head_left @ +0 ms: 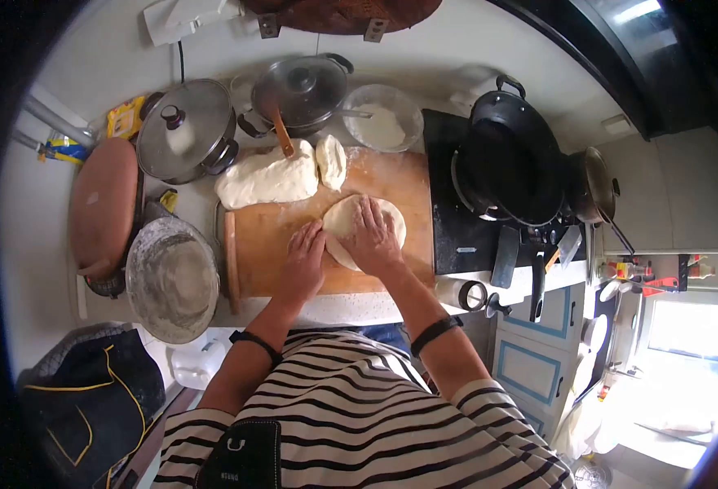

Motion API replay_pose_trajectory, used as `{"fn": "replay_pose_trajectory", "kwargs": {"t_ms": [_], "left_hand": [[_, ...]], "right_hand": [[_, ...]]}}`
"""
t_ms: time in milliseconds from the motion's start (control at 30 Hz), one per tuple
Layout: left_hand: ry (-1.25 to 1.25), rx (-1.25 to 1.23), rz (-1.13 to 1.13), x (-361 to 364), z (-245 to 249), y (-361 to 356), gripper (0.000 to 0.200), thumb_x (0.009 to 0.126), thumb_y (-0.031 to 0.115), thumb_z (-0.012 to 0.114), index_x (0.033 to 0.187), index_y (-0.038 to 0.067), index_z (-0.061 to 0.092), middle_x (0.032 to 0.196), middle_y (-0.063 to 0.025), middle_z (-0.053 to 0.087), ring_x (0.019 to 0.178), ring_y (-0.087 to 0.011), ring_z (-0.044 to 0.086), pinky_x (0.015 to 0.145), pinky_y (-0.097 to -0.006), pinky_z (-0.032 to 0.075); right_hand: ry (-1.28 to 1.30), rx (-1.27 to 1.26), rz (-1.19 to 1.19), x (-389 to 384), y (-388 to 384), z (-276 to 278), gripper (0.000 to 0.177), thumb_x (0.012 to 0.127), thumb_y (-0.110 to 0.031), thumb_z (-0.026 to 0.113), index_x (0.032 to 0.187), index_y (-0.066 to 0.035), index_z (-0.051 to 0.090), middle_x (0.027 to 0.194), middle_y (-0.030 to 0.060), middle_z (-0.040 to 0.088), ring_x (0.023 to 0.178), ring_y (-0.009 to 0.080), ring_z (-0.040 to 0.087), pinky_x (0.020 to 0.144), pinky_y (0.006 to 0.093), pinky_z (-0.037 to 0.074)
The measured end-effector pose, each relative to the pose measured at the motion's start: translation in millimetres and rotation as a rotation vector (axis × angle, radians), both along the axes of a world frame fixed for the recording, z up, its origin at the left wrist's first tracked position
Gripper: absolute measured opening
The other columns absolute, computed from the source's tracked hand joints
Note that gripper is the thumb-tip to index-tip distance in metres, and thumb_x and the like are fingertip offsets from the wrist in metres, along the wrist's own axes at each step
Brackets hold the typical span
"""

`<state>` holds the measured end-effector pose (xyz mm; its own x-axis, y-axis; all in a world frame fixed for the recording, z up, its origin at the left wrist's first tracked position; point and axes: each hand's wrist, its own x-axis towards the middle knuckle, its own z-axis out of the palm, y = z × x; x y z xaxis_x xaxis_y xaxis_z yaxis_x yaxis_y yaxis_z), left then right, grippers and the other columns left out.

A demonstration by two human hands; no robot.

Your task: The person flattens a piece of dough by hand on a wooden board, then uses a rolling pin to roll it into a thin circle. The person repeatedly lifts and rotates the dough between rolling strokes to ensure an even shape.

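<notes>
Striped shirt (pixel 351 416) at 6 o'clock, both forearms running up to a board (pixel 391 175) at frame centre. Dough disc (pixel 339 218) lies on the board's near right part. Right hand (pixel 373 236) is open, palm down, flat on the disc and covering its middle. Left hand (pixel 304 259) is open, palm down on the board, fingertips touching the disc's rim at its 9 o'clock. Right hand is therefore the nearer: it is on the disc, the left only beside it. Disc outline near round; long axis cannot be told, as the right hand hides part. Dough lump (pixel 265 181) at 10 o'clock from the disc, small piece (pixel 331 161) at 12 o'clock, both apart from it. Flour bowl (pixel 382 122) beyond the board; wok (pixel 514 163) at 2 o'clock.
</notes>
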<state>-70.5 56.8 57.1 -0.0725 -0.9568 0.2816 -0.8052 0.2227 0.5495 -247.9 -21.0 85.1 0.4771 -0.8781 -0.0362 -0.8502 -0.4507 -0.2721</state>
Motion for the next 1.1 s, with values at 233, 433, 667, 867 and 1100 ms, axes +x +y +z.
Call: {"fn": "replay_pose_trajectory", "kwargs": {"t_ms": [233, 433, 667, 867, 1100], "left_hand": [[0.039, -0.017, -0.002, -0.5, -1.1, -3.7, 0.034, 0.092, 0.004, 0.052, 0.126, 0.001, 0.057, 0.141, -0.0167, 0.053, 0.134, -0.0371, 0.047, 0.113, -0.0491, 0.036], [0.012, -0.033, -0.007, 0.1, -1.4, -5.7, 0.033, 0.091, 0.002, 0.053, 0.124, 0.001, 0.057, 0.140, -0.0165, 0.054, 0.133, -0.0367, 0.047, 0.113, -0.0489, 0.036], [0.024, -0.028, -0.015, -0.1, -2.0, -6.2, 0.032, 0.091, 0.002, 0.053, 0.123, 0.000, 0.057, 0.140, -0.0166, 0.054, 0.133, -0.0368, 0.048, 0.112, -0.0491, 0.037], [0.018, -0.041, -0.009, 0.0, -3.8, 0.7, 0.032, 0.091, 0.002, 0.053, 0.123, 0.000, 0.058, 0.138, -0.0165, 0.056, 0.132, -0.0372, 0.049, 0.112, -0.0496, 0.037], [0.035, -0.068, -0.016, 1.0, -2.4, -5.1, 0.036, 0.088, -0.002, 0.054, 0.123, 0.000, 0.058, 0.139, -0.0180, 0.055, 0.131, -0.0377, 0.050, 0.112, -0.0498, 0.037]], "right_hand": [[-0.001, 0.020, -0.072, -8.7, -1.6, -6.9, 0.081, 0.096, -0.055, 0.052, 0.150, 0.003, 0.036, 0.161, 0.0225, 0.026, 0.151, 0.0340, 0.022, 0.119, 0.0584, 0.020], [0.014, 0.067, -0.103, -13.2, -7.7, 1.1, 0.081, 0.094, -0.053, 0.056, 0.150, 0.002, 0.035, 0.162, 0.0210, 0.026, 0.151, 0.0342, 0.022, 0.120, 0.0559, 0.020], [-0.053, 0.106, -0.167, -16.1, -13.1, 4.4, 0.085, 0.092, -0.053, 0.060, 0.149, 0.004, 0.035, 0.160, 0.0234, 0.027, 0.150, 0.0373, 0.024, 0.118, 0.0581, 0.023], [-0.098, 0.088, -0.143, -26.0, -11.0, -8.0, 0.088, 0.090, -0.055, 0.062, 0.149, 0.005, 0.034, 0.160, 0.0241, 0.026, 0.149, 0.0381, 0.025, 0.117, 0.0581, 0.025], [-0.064, 0.114, -0.211, -29.8, -1.8, -5.2, 0.090, 0.093, -0.057, 0.056, 0.152, 0.005, 0.028, 0.162, 0.0240, 0.023, 0.151, 0.0375, 0.020, 0.117, 0.0625, 0.020]]}}
